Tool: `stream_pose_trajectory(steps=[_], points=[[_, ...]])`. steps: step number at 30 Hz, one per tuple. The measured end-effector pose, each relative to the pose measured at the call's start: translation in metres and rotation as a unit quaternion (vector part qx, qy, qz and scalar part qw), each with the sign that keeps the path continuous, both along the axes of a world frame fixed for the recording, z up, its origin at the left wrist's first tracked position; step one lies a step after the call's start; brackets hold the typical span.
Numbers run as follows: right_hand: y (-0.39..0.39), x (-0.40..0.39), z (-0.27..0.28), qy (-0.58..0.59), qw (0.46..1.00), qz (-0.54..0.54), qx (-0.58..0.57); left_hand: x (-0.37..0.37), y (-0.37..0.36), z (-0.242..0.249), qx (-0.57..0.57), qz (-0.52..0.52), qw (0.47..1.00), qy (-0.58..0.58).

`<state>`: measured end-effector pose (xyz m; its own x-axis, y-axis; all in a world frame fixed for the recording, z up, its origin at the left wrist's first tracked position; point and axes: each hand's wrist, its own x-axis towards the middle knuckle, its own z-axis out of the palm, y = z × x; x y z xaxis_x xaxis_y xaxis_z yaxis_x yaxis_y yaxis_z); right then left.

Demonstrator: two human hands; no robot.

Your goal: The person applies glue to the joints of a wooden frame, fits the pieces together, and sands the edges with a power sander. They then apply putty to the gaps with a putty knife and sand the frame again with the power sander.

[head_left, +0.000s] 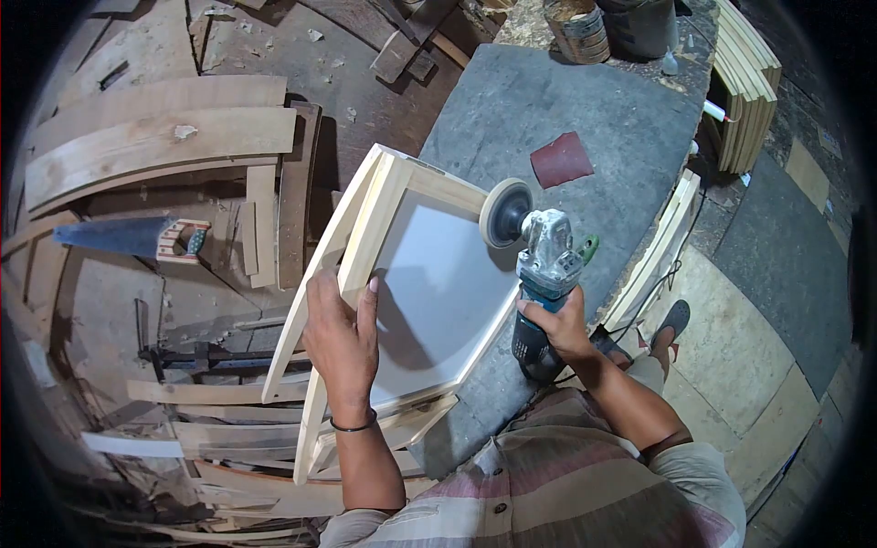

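My right hand (564,327) is wrapped round the teal body of an angle grinder (543,290). Its round sanding disc (505,213) is right at the upper right corner of a pale wooden frame (445,185). The frame has a white panel (438,283) inside and a curved rail along its left side. With my left hand (343,333) I grip that left side, thumb over the inner edge and fingers on the outside. The frame rests tilted over the grey bench top.
A piece of red sandpaper (562,160) lies on the grey bench top (512,100). Two dirty buckets (577,32) stand at its far end. A handsaw (132,237) and curved boards (174,146) lie to the left. Stacked wooden strips (744,100) and a cable (660,285) are on the right.
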<state>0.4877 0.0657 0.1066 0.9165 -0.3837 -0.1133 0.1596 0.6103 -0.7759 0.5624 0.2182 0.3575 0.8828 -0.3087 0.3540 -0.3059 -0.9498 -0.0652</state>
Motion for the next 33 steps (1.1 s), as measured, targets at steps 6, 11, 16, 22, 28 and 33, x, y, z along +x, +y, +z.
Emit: stream_pose_trajectory(steps=[6,11,16,22,28,33], points=[[-0.002,0.004,0.007,0.001,1.000,0.000,-0.015,-0.001,-0.001,0.000,0.011,-0.013,1.000,-0.015],[0.000,0.006,-0.004,0.007,1.000,-0.013,-0.016,-0.001,-0.002,0.002,0.013,-0.003,1.000,-0.008],[0.001,0.003,-0.014,0.020,0.999,-0.023,0.023,0.001,0.000,0.000,0.008,-0.007,1.000,-0.017],[0.006,0.000,-0.039,0.060,0.997,-0.039,0.036,0.002,0.000,-0.001,0.010,-0.009,1.000,-0.015],[0.003,-0.013,-0.053,0.127,0.986,-0.048,0.100,0.000,-0.001,-0.001,0.009,-0.028,0.999,-0.037],[-0.017,-0.031,-0.058,0.116,0.986,-0.075,0.096,-0.005,-0.008,-0.015,0.019,-0.218,0.968,-0.121]])
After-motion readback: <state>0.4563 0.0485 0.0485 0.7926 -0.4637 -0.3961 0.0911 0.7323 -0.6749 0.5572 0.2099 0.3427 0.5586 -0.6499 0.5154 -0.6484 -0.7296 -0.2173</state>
